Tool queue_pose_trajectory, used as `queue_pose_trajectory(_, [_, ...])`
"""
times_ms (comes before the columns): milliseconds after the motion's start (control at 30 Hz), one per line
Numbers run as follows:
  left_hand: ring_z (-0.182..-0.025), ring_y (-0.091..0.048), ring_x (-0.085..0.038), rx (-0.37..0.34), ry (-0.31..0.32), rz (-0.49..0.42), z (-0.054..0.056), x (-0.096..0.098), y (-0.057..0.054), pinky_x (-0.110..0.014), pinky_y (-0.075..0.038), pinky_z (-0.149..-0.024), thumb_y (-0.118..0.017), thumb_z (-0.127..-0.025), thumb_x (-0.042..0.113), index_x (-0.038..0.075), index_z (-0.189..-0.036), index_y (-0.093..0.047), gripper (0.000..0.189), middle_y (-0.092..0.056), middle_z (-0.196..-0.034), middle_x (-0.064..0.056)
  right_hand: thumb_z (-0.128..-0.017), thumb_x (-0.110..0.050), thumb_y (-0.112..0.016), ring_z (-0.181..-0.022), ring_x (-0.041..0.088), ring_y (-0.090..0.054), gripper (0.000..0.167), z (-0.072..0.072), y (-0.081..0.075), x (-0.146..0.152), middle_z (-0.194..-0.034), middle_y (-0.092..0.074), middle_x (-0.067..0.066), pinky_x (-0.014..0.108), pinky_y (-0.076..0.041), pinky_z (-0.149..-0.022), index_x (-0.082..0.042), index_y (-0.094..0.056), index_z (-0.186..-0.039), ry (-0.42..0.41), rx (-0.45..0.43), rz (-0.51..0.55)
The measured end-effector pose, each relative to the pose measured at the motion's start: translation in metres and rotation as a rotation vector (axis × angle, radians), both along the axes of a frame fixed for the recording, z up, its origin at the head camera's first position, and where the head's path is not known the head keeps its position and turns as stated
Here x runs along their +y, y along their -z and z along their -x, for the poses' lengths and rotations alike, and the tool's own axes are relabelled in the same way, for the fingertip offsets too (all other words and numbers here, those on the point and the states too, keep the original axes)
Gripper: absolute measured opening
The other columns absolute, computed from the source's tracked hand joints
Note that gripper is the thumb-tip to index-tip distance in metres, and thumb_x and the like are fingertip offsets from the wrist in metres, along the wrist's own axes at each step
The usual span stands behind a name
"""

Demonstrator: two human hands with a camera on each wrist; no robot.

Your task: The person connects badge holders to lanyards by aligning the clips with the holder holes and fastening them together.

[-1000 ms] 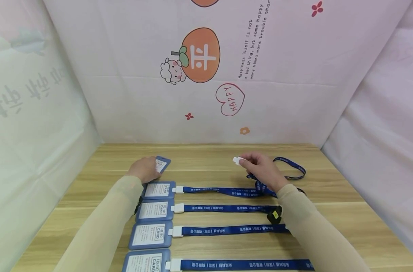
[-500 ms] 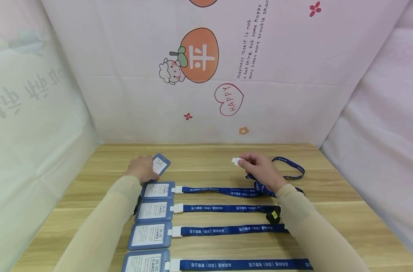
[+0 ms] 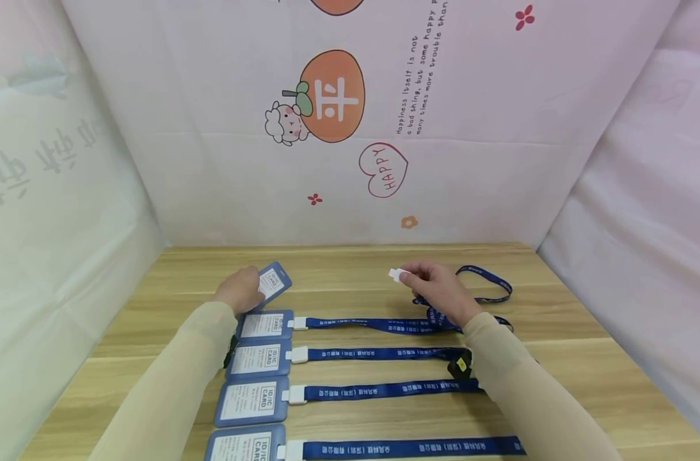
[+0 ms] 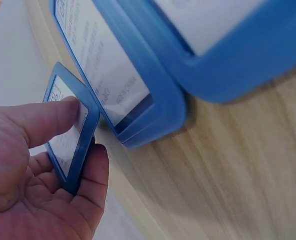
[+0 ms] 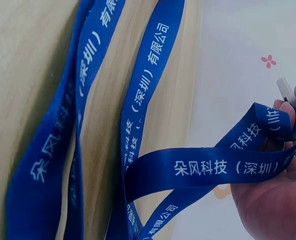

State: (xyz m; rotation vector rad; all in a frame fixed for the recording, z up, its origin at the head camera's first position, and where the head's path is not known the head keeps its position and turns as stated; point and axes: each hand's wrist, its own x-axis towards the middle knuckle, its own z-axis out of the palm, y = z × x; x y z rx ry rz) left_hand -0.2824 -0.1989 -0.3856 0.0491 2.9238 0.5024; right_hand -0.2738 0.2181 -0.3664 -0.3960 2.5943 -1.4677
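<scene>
My left hand (image 3: 239,289) pinches a blue badge holder (image 3: 274,282) with a white ID/IC card inside, thumb on its face and fingers behind in the left wrist view. That holder is tilted, just beyond the farthest badge holder (image 3: 265,324) of a row on the table. On the right, my right hand (image 3: 440,291) pinches the white clip (image 3: 395,275) of a blue lanyard (image 5: 208,167) between thumb and fingers. The clip points left, apart from the held badge holder. Part of the lanyard strap trails from my hand, its far loop lying on the table.
Nearer to me lie more badge holders (image 3: 251,400), joined by white clips (image 3: 297,394) to blue straps (image 3: 379,390) that run right, partly under my right forearm. A black piece with a yellow mark (image 3: 459,365) sits by that forearm. A white printed cloth (image 3: 235,192) bounds the back.
More of the badge holder shows past my left fingers than a second ago, and its angle has shifted slightly. My right hand keeps its hold on the clip. The head view has moved a little.
</scene>
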Motion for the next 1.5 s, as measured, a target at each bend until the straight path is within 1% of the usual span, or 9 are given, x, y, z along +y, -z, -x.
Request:
queue_pose_trajectory(133, [-0.097, -0.067, -0.034, 0.006, -0.006, -0.031, 0.0, 0.0, -0.001, -0.054, -0.059, -0.091, -0.059, -0.101, 0.01, -0.012, -0.132, -0.054, 0.038, -0.067, -0.114, -0.026, -0.105, -0.044, -0.062, -0.09, 0.027, -0.059, 0.04, 0.0, -0.001, 0.0, -0.108, -0.064, 0.01, 0.031, -0.052, -0.071, -0.013, -0.067, -0.13, 0.005, -0.008, -0.004])
queue_pose_trajectory(233, [-0.095, -0.067, -0.033, 0.04, 0.0, -0.064, -0.001, -0.001, -0.002, -0.053, -0.059, -0.089, -0.056, -0.1, 0.008, -0.011, -0.133, -0.055, 0.037, -0.068, -0.113, -0.025, -0.104, -0.048, -0.061, -0.095, 0.03, -0.06, 0.045, 0.0, -0.003, 0.0, -0.111, -0.065, 0.011, 0.033, -0.052, -0.075, -0.014, -0.066, -0.132, 0.018, -0.024, -0.019])
queue_pose_trajectory(367, [-0.098, -0.067, -0.035, 0.093, 0.003, -0.11, -0.003, -0.004, -0.004, -0.054, -0.058, -0.091, -0.056, -0.097, 0.008, -0.011, -0.138, -0.052, 0.045, -0.068, -0.117, -0.027, -0.103, -0.054, -0.059, -0.1, 0.031, -0.061, 0.053, 0.0, -0.007, 0.003, -0.117, -0.066, 0.011, 0.034, -0.052, -0.079, -0.013, -0.064, -0.136, 0.042, -0.031, -0.041])
queue_pose_trajectory(500, [-0.109, -0.065, -0.04, 0.109, -0.021, -0.17, -0.006, -0.007, -0.004, -0.057, -0.055, -0.097, -0.056, -0.097, 0.01, -0.011, -0.147, -0.044, 0.055, -0.063, -0.129, -0.031, -0.104, -0.054, -0.058, -0.102, 0.035, -0.061, 0.054, 0.0, -0.012, 0.005, -0.118, -0.065, 0.012, 0.034, -0.052, -0.079, -0.012, -0.064, -0.136, 0.054, -0.019, -0.026])
queue_pose_trajectory(633, [-0.115, -0.063, -0.042, 0.108, -0.052, -0.232, -0.013, -0.007, -0.008, -0.057, -0.054, -0.1, -0.056, -0.097, 0.01, -0.01, -0.152, -0.038, 0.061, -0.059, -0.136, -0.032, -0.104, -0.054, -0.057, -0.103, 0.036, -0.062, 0.054, 0.001, -0.014, 0.006, -0.118, -0.065, 0.011, 0.034, -0.054, -0.081, -0.012, -0.063, -0.136, 0.059, -0.005, -0.006])
queue_pose_trajectory(933, [-0.116, -0.062, -0.044, 0.146, -0.032, -0.328, -0.03, 0.002, -0.022, -0.059, -0.053, -0.103, -0.052, -0.096, 0.011, -0.014, -0.155, -0.029, 0.068, -0.056, -0.136, -0.035, -0.106, -0.05, -0.057, -0.097, 0.025, -0.064, 0.048, -0.004, -0.021, 0.004, -0.114, -0.065, 0.011, 0.032, -0.054, -0.083, -0.008, -0.06, -0.129, 0.068, 0.023, 0.034])
queue_pose_trajectory(1100, [-0.112, -0.061, -0.039, 0.114, -0.078, -0.459, -0.037, 0.007, -0.024, -0.051, -0.054, -0.098, -0.047, -0.095, 0.016, -0.012, -0.155, -0.031, 0.069, -0.056, -0.138, -0.033, -0.106, -0.048, -0.056, -0.099, 0.026, -0.065, 0.05, -0.005, -0.024, -0.001, -0.118, -0.065, 0.012, 0.032, -0.055, -0.086, -0.006, -0.058, -0.132, 0.064, 0.023, 0.055])
queue_pose_trajectory(1333, [-0.111, -0.056, -0.03, -0.03, -0.191, -0.723, -0.042, 0.012, -0.02, -0.029, -0.048, -0.082, -0.042, -0.095, 0.017, 0.001, -0.162, -0.029, 0.07, -0.05, -0.15, -0.023, -0.106, -0.048, -0.058, -0.098, 0.028, -0.065, 0.046, -0.006, -0.024, -0.007, -0.118, -0.066, 0.011, 0.034, -0.057, -0.087, -0.008, -0.06, -0.129, 0.052, 0.019, 0.065])
queue_pose_trajectory(1500, [-0.108, -0.055, -0.027, -0.044, -0.213, -0.738, -0.045, 0.014, -0.019, -0.028, -0.046, -0.08, -0.042, -0.099, 0.023, 0.007, -0.16, -0.037, 0.064, -0.053, -0.145, -0.02, -0.105, -0.049, -0.058, -0.096, 0.027, -0.066, 0.045, -0.007, -0.023, -0.008, -0.118, -0.067, 0.011, 0.033, -0.058, -0.086, -0.009, -0.061, -0.127, 0.052, 0.029, 0.045])
